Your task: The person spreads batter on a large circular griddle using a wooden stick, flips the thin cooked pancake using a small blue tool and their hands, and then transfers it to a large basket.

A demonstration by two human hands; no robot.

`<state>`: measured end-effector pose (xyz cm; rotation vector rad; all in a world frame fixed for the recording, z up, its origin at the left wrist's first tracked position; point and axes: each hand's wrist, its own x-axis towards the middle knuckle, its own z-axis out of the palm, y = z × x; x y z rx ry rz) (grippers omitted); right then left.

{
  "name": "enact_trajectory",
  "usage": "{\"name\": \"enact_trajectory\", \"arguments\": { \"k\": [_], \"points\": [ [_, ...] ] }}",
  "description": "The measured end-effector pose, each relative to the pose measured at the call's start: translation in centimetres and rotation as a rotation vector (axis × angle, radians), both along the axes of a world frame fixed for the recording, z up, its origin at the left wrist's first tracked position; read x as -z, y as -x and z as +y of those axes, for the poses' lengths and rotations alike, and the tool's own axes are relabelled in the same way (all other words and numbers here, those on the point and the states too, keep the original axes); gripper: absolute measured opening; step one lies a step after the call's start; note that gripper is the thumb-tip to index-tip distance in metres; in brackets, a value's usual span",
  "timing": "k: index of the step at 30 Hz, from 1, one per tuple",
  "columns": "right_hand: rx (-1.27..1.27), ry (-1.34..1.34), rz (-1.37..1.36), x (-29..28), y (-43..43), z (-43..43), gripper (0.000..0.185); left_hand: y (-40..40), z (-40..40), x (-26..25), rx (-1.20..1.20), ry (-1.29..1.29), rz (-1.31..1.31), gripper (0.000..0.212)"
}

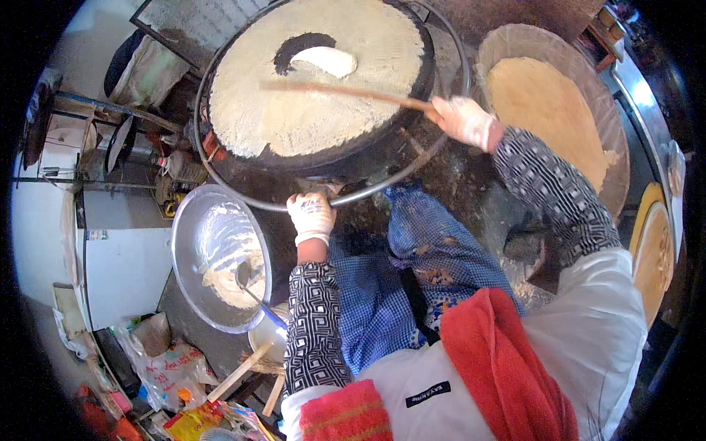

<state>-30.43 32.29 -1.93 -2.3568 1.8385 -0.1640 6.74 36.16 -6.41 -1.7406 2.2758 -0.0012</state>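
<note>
In my gloved right hand (465,122) is the end of a long wooden spreading stick (353,92), blurred by motion. It reaches leftward over a large round black griddle (353,161) coated with a thin layer of pale batter (309,121). A thick white mound of batter (328,60) lies on that layer, beside a dark bare patch (300,48). My gloved left hand (311,216) grips the metal ring rail (380,193) that runs around the griddle, at its near side.
At left a metal basin (185,259) holds batter and a ladle (259,300). Below it are wooden-handled brushes (240,372) and a plastic bag (165,369). At right, a tan flatbread (546,110) lies in a lined round basket (620,149); round boards (653,259) stand at the far right.
</note>
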Motion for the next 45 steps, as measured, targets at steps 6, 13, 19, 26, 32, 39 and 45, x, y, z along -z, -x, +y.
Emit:
{"name": "enact_trajectory", "arguments": {
  "k": [6,13,19,26,32,39,45],
  "points": [
    [0.202,-0.004,-0.122,2.7,4.1,-2.9,0.025,-4.4,-2.1,1.2,0.035,0.02,-0.091,0.017],
    [0.15,-0.118,-0.063,5.4,6.7,-0.7,0.03,-10.2,-5.0,1.5,0.133,0.059,-0.064,0.02],
    [0.13,-0.138,0.123,1.8,2.3,-7.7,0.054,-14.5,-7.5,2.2,0.126,0.057,-0.066,0.021],
    [0.192,-0.441,-0.983,-3.8,-6.7,4.1,0.041,-16.5,-9.7,2.3,0.192,0.108,-0.205,0.013],
    [0.605,-0.417,-1.66,1.6,-3.6,7.9,0.051,-16.1,-8.9,3.0,0.196,0.113,-0.2,0.016],
    [0.576,-0.596,-1.553,0.9,-7.0,4.5,0.048,-8.9,-3.2,4.4,0.067,0.137,-0.146,0.013],
    [0.522,-0.715,-1.58,0.7,-7.4,2.4,0.048,6.9,3.7,-1.7,0.043,-0.147,0.333,0.031]
  ]
}}
